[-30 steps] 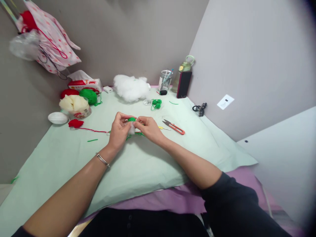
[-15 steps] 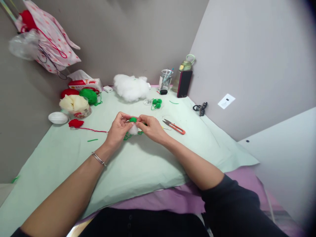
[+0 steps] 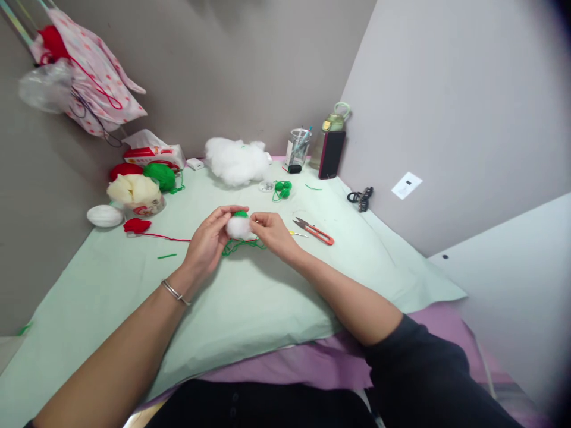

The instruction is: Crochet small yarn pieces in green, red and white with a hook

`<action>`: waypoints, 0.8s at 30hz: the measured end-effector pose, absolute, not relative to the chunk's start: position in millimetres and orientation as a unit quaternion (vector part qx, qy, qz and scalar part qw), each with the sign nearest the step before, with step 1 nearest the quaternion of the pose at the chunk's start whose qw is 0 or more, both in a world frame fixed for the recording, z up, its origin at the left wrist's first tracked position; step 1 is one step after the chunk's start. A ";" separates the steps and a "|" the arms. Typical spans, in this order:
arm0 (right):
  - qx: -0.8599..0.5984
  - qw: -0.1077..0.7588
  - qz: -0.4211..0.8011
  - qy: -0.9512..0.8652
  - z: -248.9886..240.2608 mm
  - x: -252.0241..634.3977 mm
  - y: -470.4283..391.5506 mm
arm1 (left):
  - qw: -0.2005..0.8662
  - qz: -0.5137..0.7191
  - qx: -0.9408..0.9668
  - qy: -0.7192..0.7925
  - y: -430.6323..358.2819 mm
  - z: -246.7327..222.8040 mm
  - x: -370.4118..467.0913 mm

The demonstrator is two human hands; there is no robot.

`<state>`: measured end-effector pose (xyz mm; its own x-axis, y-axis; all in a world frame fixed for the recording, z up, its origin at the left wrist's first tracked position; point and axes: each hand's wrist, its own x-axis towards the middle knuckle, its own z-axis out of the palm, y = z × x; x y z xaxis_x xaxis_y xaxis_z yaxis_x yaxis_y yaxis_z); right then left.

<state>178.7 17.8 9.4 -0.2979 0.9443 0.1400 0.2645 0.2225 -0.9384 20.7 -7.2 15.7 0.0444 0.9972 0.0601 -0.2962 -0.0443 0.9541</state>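
Observation:
Between my hands, above the middle of the table, is a small green knitted or crocheted piece point(image 3: 241, 214) with a tuft of white stuffing point(image 3: 238, 227) on its near side. My left hand point(image 3: 209, 238) holds the green piece and the stuffing from the left, fingers curled behind them. From the right, my right hand point(image 3: 270, 230) pinches the edge of the stuffing between thumb and fingertips. Tangled green yarn point(image 3: 236, 245) lies just below. Thread snips with orange handles point(image 3: 319, 233) and a thin yellow-ended tool point(image 3: 298, 233) rest to the right of my right hand.
At the back sit a big heap of white stuffing point(image 3: 236, 160), a clear cup of pens point(image 3: 298, 148), a bottle point(image 3: 332, 119) and a propped phone point(image 3: 332, 154). Yarn balls point(image 3: 160, 176), a tub point(image 3: 145, 205) and a tissue box point(image 3: 156, 154) stand left. Small green pieces point(image 3: 282, 190) lie beyond my hands.
My hands have drawn slightly apart, the right one shifting a little right. More of the white stuffing now shows in front of the green piece.

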 end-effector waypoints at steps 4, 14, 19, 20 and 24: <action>-0.427 0.425 0.468 -0.647 7.7 175.6 17.5 | 0.598 0.563 0.432 0.374 -7.7 15.3 22.1; -0.400 0.434 0.469 -0.657 0.8 169.5 15.5 | 0.620 0.556 0.415 0.366 -10.4 9.1 28.1; -0.410 0.368 0.416 -0.723 11.6 179.6 21.3 | 0.569 0.598 0.407 0.391 -4.4 8.4 23.9; -0.423 0.360 0.392 -0.733 16.5 185.6 23.2 | 0.557 0.606 0.408 0.396 -3.7 9.2 22.3; -0.516 0.326 0.259 -0.749 33.5 221.4 31.6 | 0.511 0.616 0.426 0.421 -3.6 10.8 16.8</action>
